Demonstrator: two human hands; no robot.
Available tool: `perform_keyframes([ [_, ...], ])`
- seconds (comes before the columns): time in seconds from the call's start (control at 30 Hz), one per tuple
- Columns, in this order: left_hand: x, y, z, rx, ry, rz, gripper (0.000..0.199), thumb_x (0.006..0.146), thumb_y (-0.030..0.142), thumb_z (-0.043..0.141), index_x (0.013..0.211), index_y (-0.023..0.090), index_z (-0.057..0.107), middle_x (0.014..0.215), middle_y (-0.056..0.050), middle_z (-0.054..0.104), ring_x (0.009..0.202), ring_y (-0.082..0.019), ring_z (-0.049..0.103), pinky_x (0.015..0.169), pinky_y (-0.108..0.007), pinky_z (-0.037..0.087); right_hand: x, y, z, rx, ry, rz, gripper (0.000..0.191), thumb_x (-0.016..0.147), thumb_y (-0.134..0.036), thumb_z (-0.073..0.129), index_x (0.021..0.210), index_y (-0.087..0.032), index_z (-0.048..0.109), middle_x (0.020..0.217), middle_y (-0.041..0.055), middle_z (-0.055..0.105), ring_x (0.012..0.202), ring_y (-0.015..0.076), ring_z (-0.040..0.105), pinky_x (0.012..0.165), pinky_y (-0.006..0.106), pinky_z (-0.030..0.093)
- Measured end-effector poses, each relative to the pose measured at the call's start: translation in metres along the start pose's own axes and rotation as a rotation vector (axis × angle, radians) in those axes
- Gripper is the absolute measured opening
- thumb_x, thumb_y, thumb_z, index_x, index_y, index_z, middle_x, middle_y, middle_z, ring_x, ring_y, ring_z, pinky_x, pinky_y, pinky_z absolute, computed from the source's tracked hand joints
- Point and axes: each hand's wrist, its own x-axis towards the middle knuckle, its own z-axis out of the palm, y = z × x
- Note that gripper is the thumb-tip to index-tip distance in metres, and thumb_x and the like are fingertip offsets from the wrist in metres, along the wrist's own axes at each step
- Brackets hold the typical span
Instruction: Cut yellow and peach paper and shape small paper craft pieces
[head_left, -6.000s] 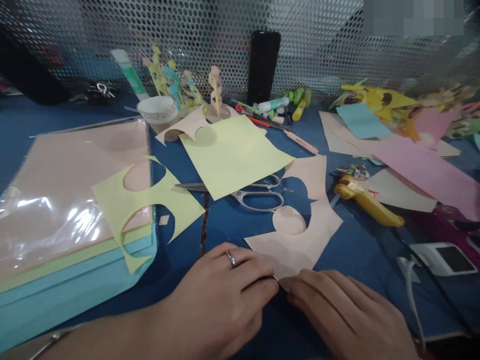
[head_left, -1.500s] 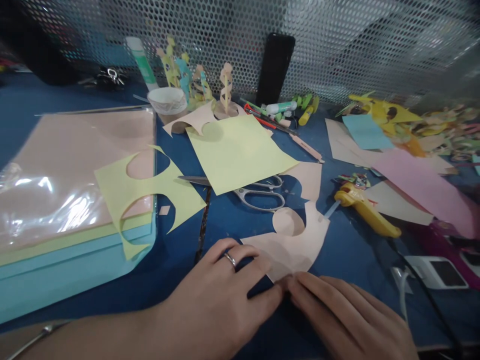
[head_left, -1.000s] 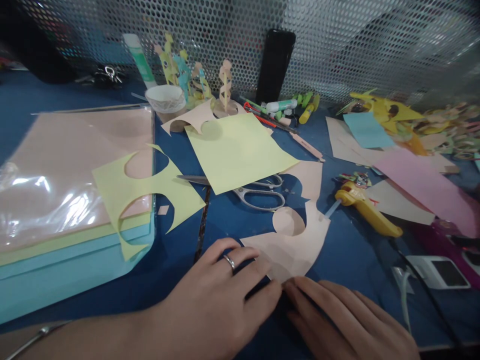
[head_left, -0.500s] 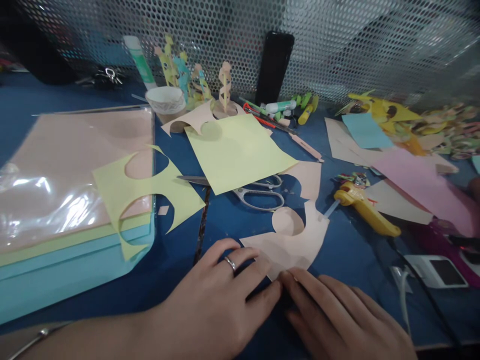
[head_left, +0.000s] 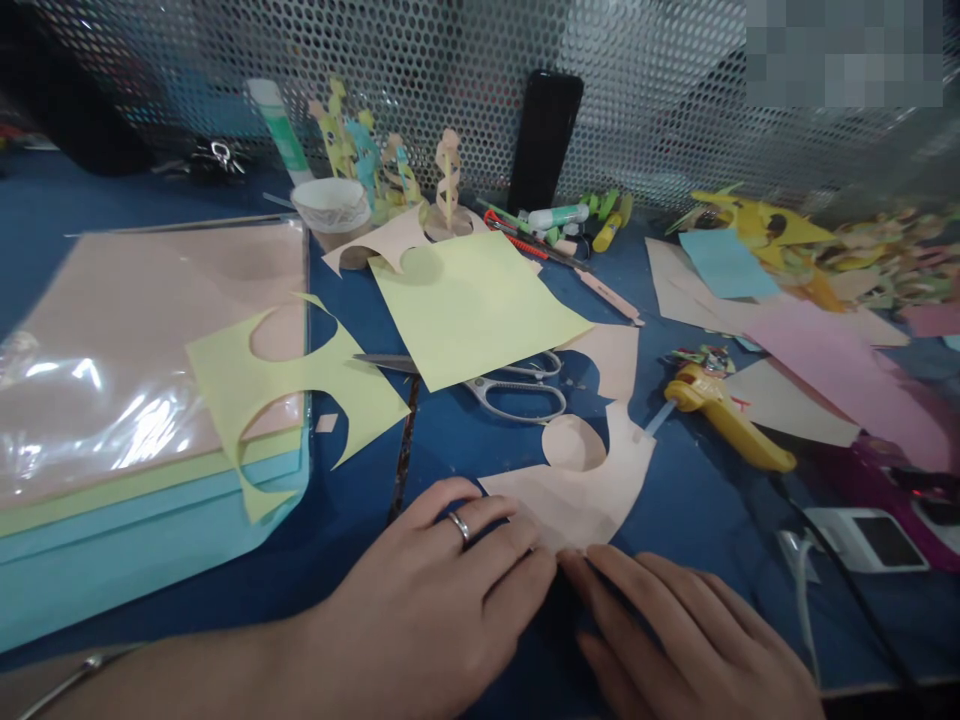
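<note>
My left hand (head_left: 457, 590), with a ring on one finger, rests palm down at the front of the blue table, its fingertips at the lower edge of a pale pink cut sheet (head_left: 570, 495). Beside it my right hand (head_left: 690, 630) has its fingers bent down, their tips near the left thumb; whatever may lie under them is hidden. A pink paper disc (head_left: 574, 443) lies at the cut sheet's inner curve. Farther back, grey scissors (head_left: 521, 398) lie partly under a yellow-green sheet (head_left: 480, 305).
Left are a plastic sleeve of coloured paper (head_left: 172, 270) and a cut yellow-green sheet (head_left: 300, 370). A yellow glue gun (head_left: 731, 420) and pink paper (head_left: 832, 370) lie right. Behind stand a paper cup (head_left: 332, 208), paper figures (head_left: 364, 150) and a phone (head_left: 546, 140).
The tips of my right hand's fingers have shifted slightly, and my left thumb has drawn in a little. The papers and tools lie as before; the view has moved slightly.
</note>
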Motion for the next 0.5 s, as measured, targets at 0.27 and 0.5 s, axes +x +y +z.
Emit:
perform_keyframes([
  [0.27, -0.0006, 0.0, -0.0028, 0.044, -0.023, 0.027, 0.032, 0.096, 0.03, 0.042, 0.124, 0.019, 0.054, 0.121, -0.002, 0.061, 0.108, -0.019, 0.053, 0.095, -0.038, 0.028, 0.0058, 0.0001, 0.0015, -0.014, -0.03, 0.022, 0.041, 0.099, -0.031, 0.033, 0.1, -0.02, 0.072, 0.099, -0.0009, 0.075, 0.078, 0.017, 0.065, 0.07, 0.034, 0.04],
  [0.5, 0.0006, 0.0001, -0.0029, 0.065, -0.063, -0.006, 0.034, 0.096, 0.03, 0.04, 0.126, 0.02, 0.052, 0.128, -0.003, 0.056, 0.116, -0.024, 0.049, 0.097, -0.042, 0.025, 0.0082, 0.0002, 0.0008, 0.01, -0.017, 0.074, 0.046, 0.099, -0.039, 0.029, 0.102, -0.022, 0.071, 0.099, -0.0017, 0.075, 0.076, 0.0169, 0.065, 0.071, 0.035, 0.04],
])
